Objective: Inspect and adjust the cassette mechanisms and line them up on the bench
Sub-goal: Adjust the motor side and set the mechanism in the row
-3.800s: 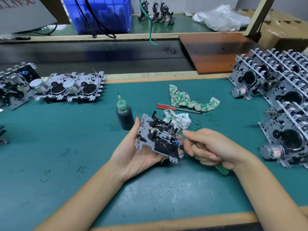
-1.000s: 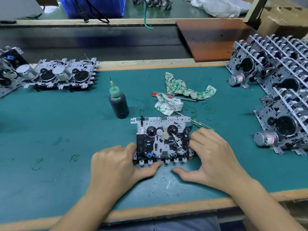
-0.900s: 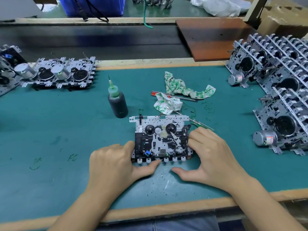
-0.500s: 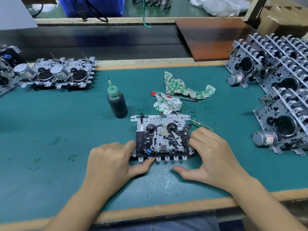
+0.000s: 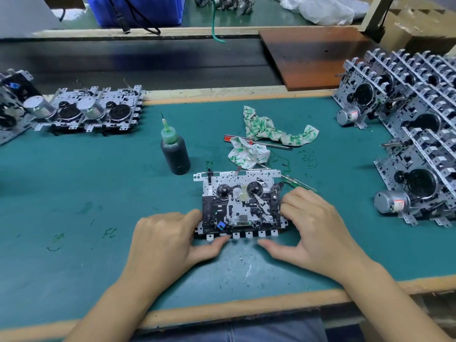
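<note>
One cassette mechanism (image 5: 240, 201) lies flat on the green mat, reels facing up and its row of key tabs toward me. My left hand (image 5: 162, 240) holds its left edge with curled fingers, the thumb touching the front tabs. My right hand (image 5: 315, 223) curls its fingers over the right edge, its thumb stretched along the mat just below the tabs. Two finished mechanisms (image 5: 86, 112) lie side by side at the far left. A leaning stack of mechanisms (image 5: 414, 144) with motors fills the right side.
A dark bottle with a green needle tip (image 5: 175, 154) stands just behind-left of the mechanism. Stained rags (image 5: 271, 129), a red-handled screwdriver (image 5: 259, 142) and a green-handled tool (image 5: 294, 181) lie behind it. A brown board (image 5: 313, 55) sits at the back right.
The mechanism, earlier held up in my left hand, now lies flat on the mat. The green tool has left my right hand. Over the last second the hands barely shift.
</note>
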Demonstrator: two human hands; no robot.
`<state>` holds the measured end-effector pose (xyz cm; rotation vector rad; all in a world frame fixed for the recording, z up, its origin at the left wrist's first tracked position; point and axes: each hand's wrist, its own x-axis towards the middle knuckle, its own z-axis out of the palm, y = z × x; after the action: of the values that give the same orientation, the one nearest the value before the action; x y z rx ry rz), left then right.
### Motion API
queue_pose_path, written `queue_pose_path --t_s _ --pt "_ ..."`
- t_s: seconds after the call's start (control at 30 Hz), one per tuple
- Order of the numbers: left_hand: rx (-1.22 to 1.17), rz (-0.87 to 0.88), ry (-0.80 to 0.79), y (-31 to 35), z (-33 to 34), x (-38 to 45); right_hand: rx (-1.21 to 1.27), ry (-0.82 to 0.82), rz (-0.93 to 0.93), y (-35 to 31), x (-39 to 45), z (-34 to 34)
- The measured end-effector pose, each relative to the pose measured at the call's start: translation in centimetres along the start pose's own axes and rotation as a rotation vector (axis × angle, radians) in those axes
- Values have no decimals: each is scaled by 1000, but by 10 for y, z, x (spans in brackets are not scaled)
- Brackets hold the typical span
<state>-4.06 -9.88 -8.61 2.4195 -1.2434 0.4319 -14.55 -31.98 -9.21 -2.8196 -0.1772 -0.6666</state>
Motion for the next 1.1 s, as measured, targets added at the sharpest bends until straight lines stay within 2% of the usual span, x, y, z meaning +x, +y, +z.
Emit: queue_pose_path --t_s 0.23,0.4,0.57,0.77,0.87,0.97,1.1 --pt "-66 39 -38 -3 -3 3 22 7 1 -1 -2 -2" --pt "-3 -118 -15 12 1 5 -40 30 30 -3 -1 0" --pt "4 -186 54 18 5 4 14 16 -4 1 -2 -4" --pt "-31 -95 -51 10 2 6 -111 44 45 -1 -3 1" --pt "-67 -57 -60 10 1 5 -99 28 33 3 -2 0" --pt "-64 -1 -56 12 2 2 -129 86 64 1 -3 1" --pt "-7 -100 -32 19 3 1 -117 124 66 1 -1 1"
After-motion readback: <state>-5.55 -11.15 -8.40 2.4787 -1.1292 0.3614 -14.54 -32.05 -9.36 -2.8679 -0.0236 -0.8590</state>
